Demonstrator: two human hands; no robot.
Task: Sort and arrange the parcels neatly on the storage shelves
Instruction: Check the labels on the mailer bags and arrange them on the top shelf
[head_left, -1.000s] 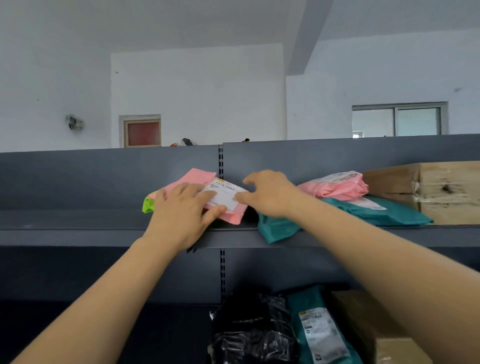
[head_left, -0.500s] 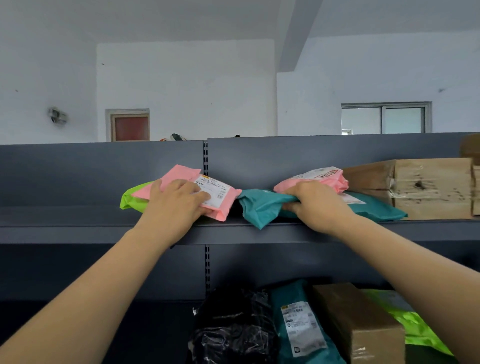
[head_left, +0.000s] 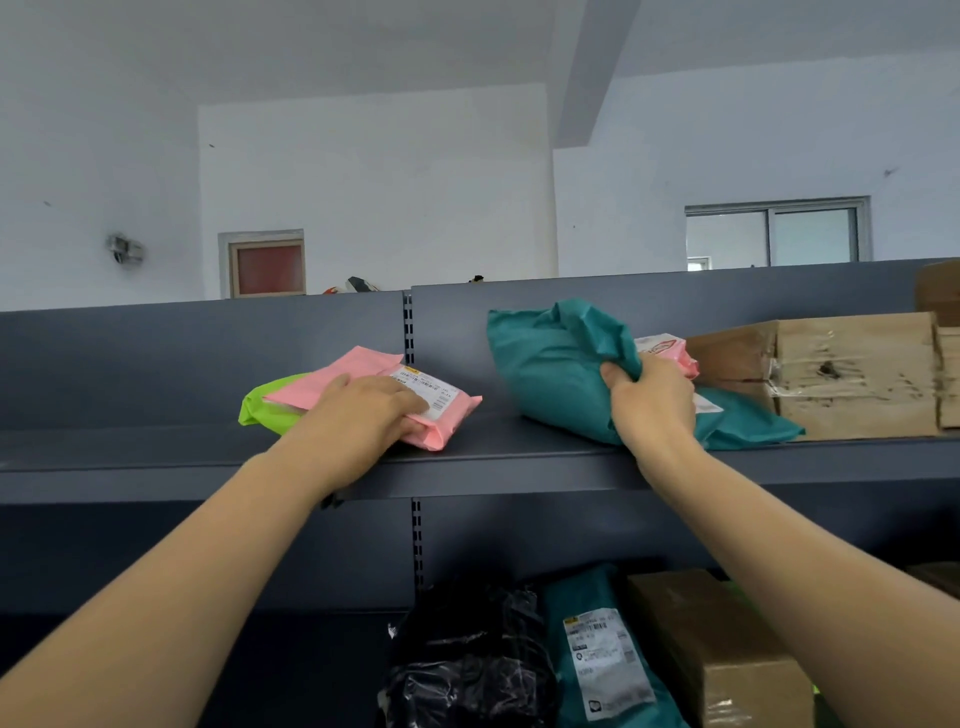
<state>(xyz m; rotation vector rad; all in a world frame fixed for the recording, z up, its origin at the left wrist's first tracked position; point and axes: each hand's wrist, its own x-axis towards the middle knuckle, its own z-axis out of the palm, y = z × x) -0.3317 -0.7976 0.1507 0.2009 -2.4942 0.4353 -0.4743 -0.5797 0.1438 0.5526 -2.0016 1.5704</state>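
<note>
Lifted since a moment ago, the teal mailer (head_left: 550, 364) is now standing with its left end raised against the grey back panel (head_left: 208, 358) of the upper shelf (head_left: 493, 457), while its right end is lying low on the shelf board. The right hand (head_left: 649, 400) is gripping it, with the fingers (head_left: 618, 376) curled tightly into a bunch of the teal plastic. Just behind that hand, a small pink parcel (head_left: 670, 351) is showing, and beside it a taped cardboard box (head_left: 852, 374) is sitting at the right. The left hand (head_left: 363, 415) is pressing on a pink mailer (head_left: 353, 371), its fingers laid almost straight over the white label (head_left: 431, 387) and its thumb lying against the near edge. That pink mailer is resting on a lime green mailer (head_left: 265, 405), well apart from the teal one. On the shelf below, a black plastic parcel (head_left: 467, 665), a second teal mailer with a label (head_left: 597, 654) and a brown box (head_left: 717, 644) are lying side by side.
</note>
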